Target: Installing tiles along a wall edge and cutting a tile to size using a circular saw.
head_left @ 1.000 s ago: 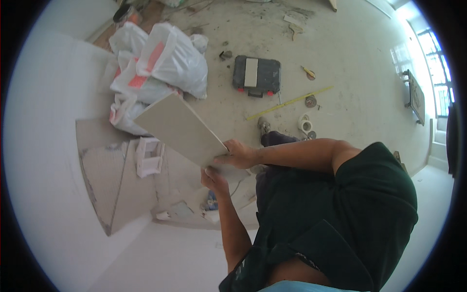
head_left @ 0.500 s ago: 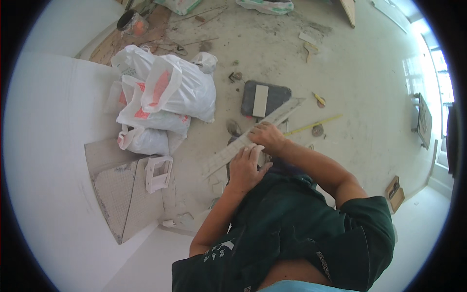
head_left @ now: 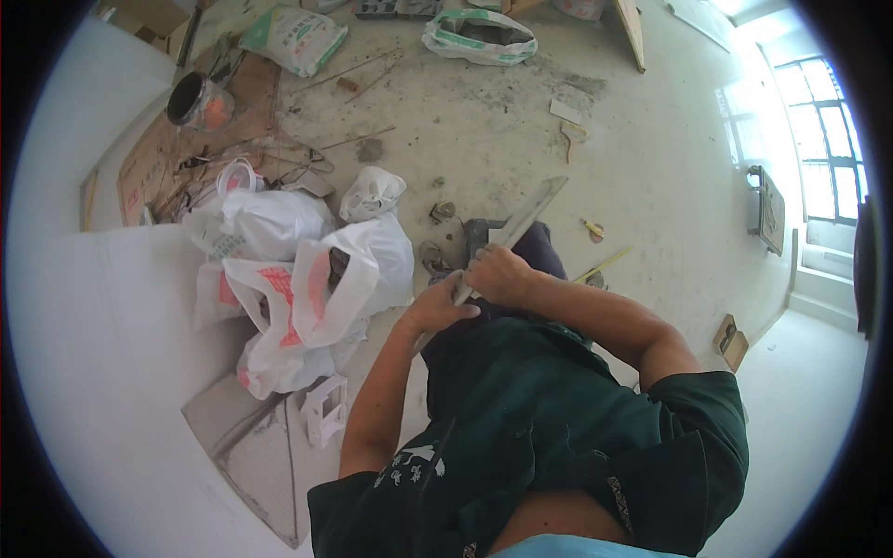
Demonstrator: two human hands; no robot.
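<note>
A long, narrow, pale tile strip (head_left: 535, 212) slants up and to the right in front of my knees, seen nearly edge-on. My right hand (head_left: 499, 276) is closed around its middle. My left hand (head_left: 439, 305) grips its lower end, thumb toward my body. The strip and my legs partly cover a dark flat pad (head_left: 479, 244) on the floor. To the right lie a tape measure (head_left: 596, 280) with its yellow blade (head_left: 610, 263) pulled out, and a small yellow-handled tool (head_left: 593, 228).
White plastic bags (head_left: 279, 298), stuffed full, crowd the left side. Below them are a white box-like frame (head_left: 326, 409) and large tile pieces (head_left: 260, 465). Farther off stand a bucket (head_left: 200, 102) and an open sack (head_left: 479, 39). A scraper (head_left: 569, 139) lies ahead, a low metal stand (head_left: 767, 212) at right.
The tile strip has turned from showing its broad gridded back to nearly edge-on, with its lower end now nearer my body. My view has tilted up, showing more floor and the window.
</note>
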